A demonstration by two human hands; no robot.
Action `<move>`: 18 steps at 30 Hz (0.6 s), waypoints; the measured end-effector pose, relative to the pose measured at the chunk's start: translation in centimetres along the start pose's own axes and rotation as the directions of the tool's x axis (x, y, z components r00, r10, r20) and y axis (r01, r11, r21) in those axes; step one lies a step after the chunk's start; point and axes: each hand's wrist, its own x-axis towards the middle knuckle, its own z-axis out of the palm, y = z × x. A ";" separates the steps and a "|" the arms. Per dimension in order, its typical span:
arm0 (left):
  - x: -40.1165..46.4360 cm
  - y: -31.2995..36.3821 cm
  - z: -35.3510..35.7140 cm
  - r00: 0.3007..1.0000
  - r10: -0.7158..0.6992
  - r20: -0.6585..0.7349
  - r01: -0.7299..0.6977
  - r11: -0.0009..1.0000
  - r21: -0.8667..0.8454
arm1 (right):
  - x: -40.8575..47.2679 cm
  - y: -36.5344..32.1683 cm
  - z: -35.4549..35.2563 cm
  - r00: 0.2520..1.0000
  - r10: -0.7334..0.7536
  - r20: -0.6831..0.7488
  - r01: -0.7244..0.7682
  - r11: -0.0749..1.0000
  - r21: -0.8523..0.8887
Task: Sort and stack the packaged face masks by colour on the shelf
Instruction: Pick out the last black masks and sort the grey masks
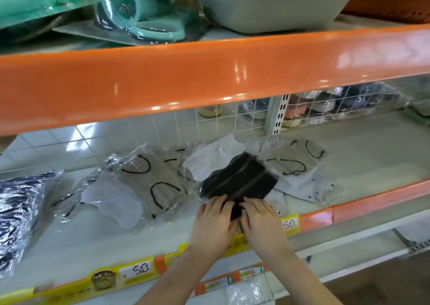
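A pack of black face masks (pixel 242 179) lies in clear wrap near the front of the white shelf (pixel 363 156). My left hand (pixel 213 221) and my right hand (pixel 261 221) both grip its near end, side by side. Beige mask packs with black ear loops (pixel 151 176) lie to the left, and another beige pack (pixel 295 160) sits behind right. White mask packs lie among them: one at the left (pixel 111 202), one behind the black pack (pixel 214 160), one at the right (pixel 309 186).
A dark blue patterned pack (pixel 18 209) lies at the far left. An orange shelf beam (pixel 209 76) hangs overhead. A white wire grid (pixel 221 123) backs the shelf. Yellow price strips (pixel 137 270) line the front edge.
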 end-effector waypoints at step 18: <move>0.6 1.5 -0.8 1.000 -0.002 -0.002 0.003 0.976 0.216 | -0.1 0.7 -0.9 0.992 -0.097 0.082 0.098 0.995 -0.003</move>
